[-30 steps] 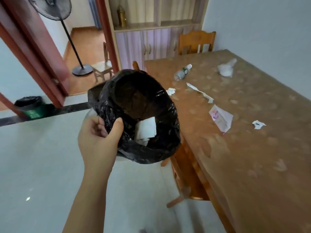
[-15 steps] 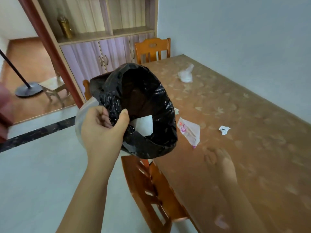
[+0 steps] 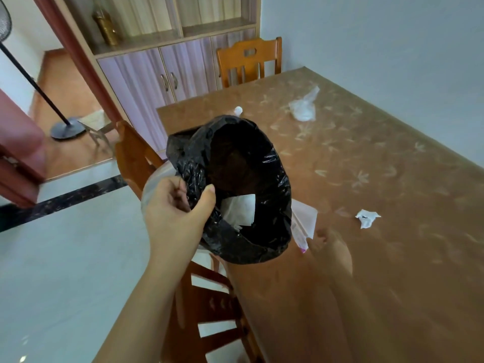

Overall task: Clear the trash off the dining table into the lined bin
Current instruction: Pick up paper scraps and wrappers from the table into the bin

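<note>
Left hand holds lined bin at counter edge; right hand reaches a wrapper.
Right hand (image 3: pixel 330 247), blurred, fingertips at the white wrapper (image 3: pixel 305 222) on the counter (image 3: pixel 392 258), grip state unclear. Left hand (image 3: pixel 175 208) grip is clamped on the tilted bin (image 3: pixel 235 189) rim, paper (image 3: pixel 239 210) inside. Farther: paper scrap (image 3: pixel 366 217), crumpled plastic bag (image 3: pixel 303 106), chair (image 3: pixel 248 61).

The right hand (image 3: pixel 330 247), absent from view a second ago, now reaches across the desk (image 3: pixel 392 179) and its fingertips (image 3: pixel 313 243) meet the near corner of the white wrapper (image 3: pixel 305 221). The lined bin (image 3: pixel 235 189) now overlaps that wrapper and hides the paper strip and bottle seen earlier.
</note>
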